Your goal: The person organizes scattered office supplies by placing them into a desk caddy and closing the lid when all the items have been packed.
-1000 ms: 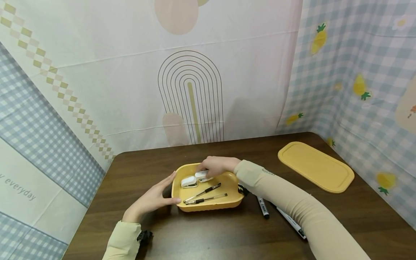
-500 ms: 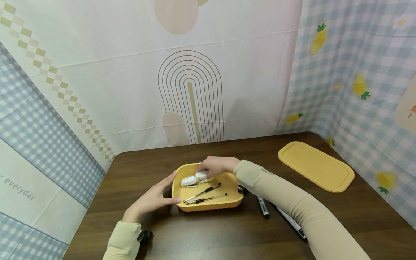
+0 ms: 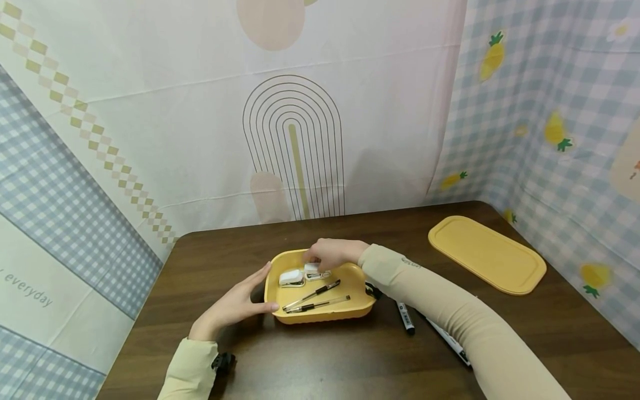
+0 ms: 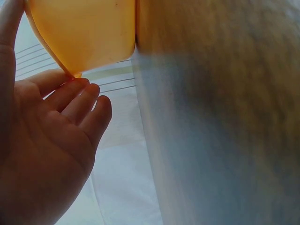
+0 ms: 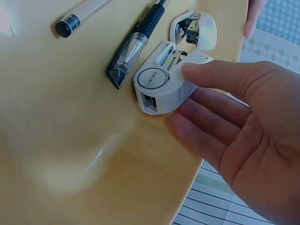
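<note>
My left hand spans the left end of a yellow plastic box. Its fingertips meet the rim in the left wrist view, and its thumb lies at the front corner. Inside the box, my right hand pinches a white mini stapler between thumb and fingers. That stapler sits close to the box floor, a round logo showing on it. Beside it rests a second white mini stapler, nearer the left wall. Two clear pens with black grips, the upper pen and the lower pen, lie in front of the staplers.
A flat yellow lid lies at the right back of the brown wooden table. By the right forearm are a black-capped marker and a longer white marker-like stick, partly hidden by the sleeve. Patterned cloth hangs behind.
The stapler under the right hand has shifted slightly to the right and turned, showing more of its base. Both hands stay in nearly the same places; the box and pens are unmoved.
</note>
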Available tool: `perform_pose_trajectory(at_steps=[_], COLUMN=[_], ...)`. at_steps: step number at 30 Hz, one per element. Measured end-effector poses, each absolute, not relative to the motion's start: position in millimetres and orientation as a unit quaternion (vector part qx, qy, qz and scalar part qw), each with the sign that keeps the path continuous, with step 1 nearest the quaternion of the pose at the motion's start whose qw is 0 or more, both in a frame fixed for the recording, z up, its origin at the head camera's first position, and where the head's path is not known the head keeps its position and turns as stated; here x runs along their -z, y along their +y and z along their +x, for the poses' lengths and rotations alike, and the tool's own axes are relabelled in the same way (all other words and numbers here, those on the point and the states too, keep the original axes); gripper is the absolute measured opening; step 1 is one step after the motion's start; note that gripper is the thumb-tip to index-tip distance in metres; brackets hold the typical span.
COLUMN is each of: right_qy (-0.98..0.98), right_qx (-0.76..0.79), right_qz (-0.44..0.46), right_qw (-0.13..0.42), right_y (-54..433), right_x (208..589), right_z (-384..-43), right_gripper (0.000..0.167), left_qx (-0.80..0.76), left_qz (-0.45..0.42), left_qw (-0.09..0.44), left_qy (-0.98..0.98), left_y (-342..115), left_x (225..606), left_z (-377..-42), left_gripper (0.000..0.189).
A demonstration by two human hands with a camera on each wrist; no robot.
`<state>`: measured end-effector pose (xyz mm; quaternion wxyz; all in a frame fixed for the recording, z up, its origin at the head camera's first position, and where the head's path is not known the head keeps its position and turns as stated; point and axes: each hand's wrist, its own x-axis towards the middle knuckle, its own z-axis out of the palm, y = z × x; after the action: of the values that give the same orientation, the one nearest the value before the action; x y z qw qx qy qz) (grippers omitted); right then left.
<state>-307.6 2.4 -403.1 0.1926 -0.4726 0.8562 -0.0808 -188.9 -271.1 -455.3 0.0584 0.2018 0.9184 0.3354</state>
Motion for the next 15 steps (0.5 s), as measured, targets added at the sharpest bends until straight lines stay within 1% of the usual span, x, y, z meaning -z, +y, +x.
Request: perform_pose_trajectory(at_steps=[3, 8, 15], right_qy=[0.857, 0.857, 0.860], right_qx=[0.080, 0.098, 0.135], right_qz=[-0.471, -0.471, -0.456], right_qw=[0.193, 0.185, 0.184], right_y=[2, 4, 10], right_x=[403, 401, 392], right_z=[-308, -311, -312], right_gripper=[0.045, 0.042, 0.045], left_qx=[-0.335, -0.334, -0.336], left_qz=[0.204, 0.202, 0.195], left_qw=[0.057, 0.059, 0.063], left_qy=[0.918, 0.919, 0.919], left_y=[-271, -271, -271], left_x=[456, 456, 455], left_z=[-189, -189, -188], left_gripper=[0.103, 0.103, 0.104])
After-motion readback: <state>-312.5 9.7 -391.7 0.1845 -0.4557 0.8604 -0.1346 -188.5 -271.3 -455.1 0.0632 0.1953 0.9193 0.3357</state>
